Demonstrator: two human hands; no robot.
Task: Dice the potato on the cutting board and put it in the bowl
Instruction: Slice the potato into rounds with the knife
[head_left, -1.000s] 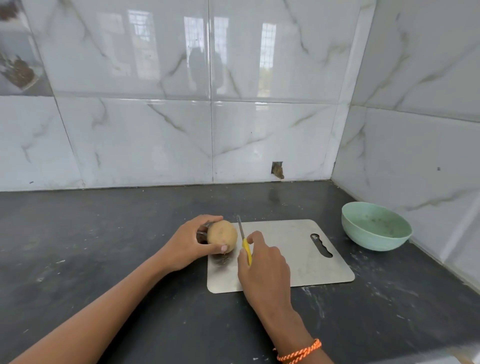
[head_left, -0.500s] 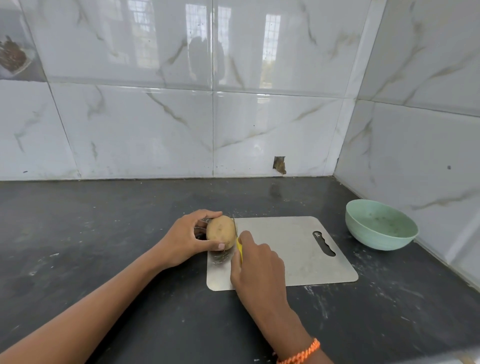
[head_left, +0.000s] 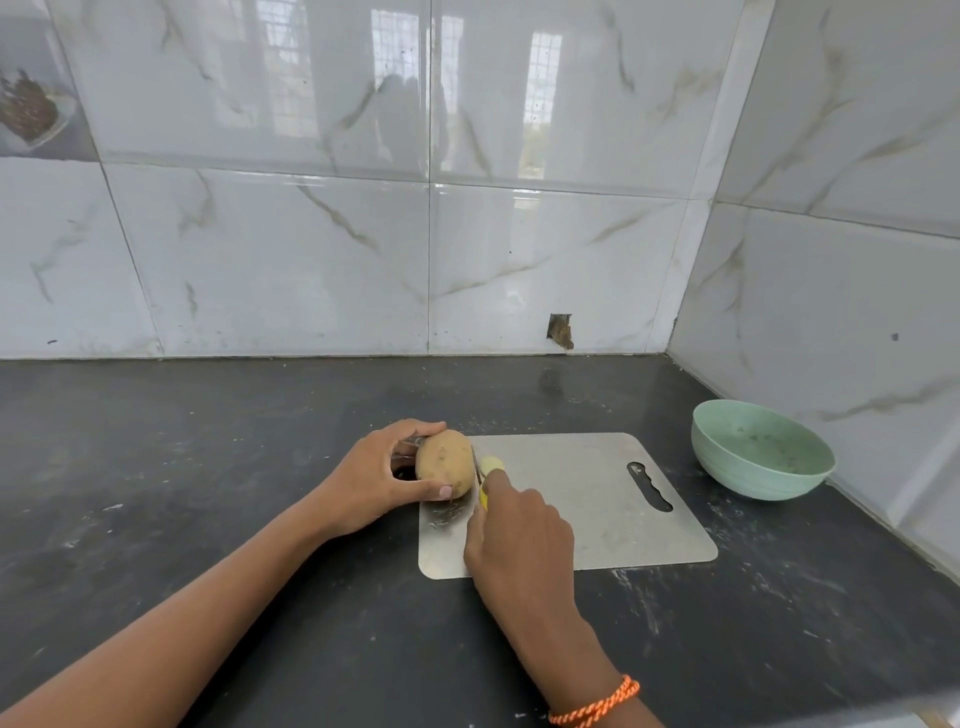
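Observation:
A brown potato (head_left: 445, 463) lies at the left end of the steel cutting board (head_left: 571, 499). My left hand (head_left: 374, 480) grips it from the left, thumb in front and fingers over the back. My right hand (head_left: 519, 540) holds a yellow-handled knife (head_left: 483, 493). Its blade stands against the potato's right end, and a small pale cut piece (head_left: 491, 464) lies just right of the blade. The light green bowl (head_left: 761, 449) stands on the counter to the right of the board.
The dark counter (head_left: 208, 493) runs to tiled walls at the back and right, which meet in a corner behind the bowl. The board has a handle slot (head_left: 649, 486) near its right end. An orange braided band (head_left: 597, 704) sits on my right wrist.
The knife moved left from beside the potato into its right end and went down. A small pale piece now lies to the right of the blade. My left hand kept its hold.

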